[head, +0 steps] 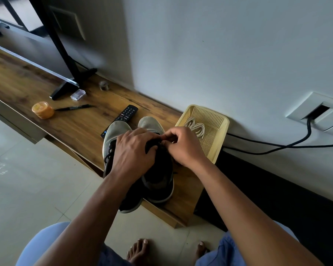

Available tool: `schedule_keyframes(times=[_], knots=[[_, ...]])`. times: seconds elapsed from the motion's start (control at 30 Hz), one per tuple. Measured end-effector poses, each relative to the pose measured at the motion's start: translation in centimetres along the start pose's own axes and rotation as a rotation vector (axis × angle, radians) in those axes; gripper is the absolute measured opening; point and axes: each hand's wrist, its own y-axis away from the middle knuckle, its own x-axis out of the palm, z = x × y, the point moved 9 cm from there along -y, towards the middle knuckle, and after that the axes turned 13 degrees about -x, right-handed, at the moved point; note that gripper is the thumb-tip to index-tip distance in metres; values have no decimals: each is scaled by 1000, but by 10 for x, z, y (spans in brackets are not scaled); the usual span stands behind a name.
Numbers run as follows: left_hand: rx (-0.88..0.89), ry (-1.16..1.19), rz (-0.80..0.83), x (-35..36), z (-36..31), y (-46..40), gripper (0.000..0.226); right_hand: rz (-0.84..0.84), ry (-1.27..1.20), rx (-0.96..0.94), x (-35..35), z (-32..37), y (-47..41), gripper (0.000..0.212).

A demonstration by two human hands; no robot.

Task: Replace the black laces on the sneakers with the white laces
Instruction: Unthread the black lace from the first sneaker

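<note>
Two grey sneakers stand side by side on a wooden shelf (81, 127), toes toward the wall. The left sneaker (114, 131) shows black laces (109, 152) along its side. My left hand (133, 152) lies over the tongue of the right sneaker (158, 179), fingers curled round it. My right hand (181, 144) pinches the black lace at the top of that sneaker, between thumb and fingertips. Most of this lace is hidden under my hands. The white laces (195, 126) lie bundled in a yellow basket (219, 143) just to the right of the shoes.
A black remote (126, 114) lies behind the left sneaker. Farther left are a black pen (74, 107), an orange tape roll (42, 110), a clear small box (77, 94) and a TV stand foot (69, 87). Black cables (277, 145) run from a wall outlet at right.
</note>
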Motion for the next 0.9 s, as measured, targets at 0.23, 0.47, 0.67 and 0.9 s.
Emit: schedule_keyframes(times=[0.23, 0.47, 0.67, 0.9], knots=[[79, 58, -20, -7, -7, 1, 17, 17, 1, -44, -12, 0, 3, 11], [70, -15, -66, -7, 1, -2, 21, 84, 293, -120, -15, 18, 15, 31], [112, -62, -53, 0, -2, 2, 13, 63, 412, -142, -16, 31, 26, 30], [48, -34, -129, 1, 6, 17, 9, -81, 154, -60, -14, 17, 36, 15]])
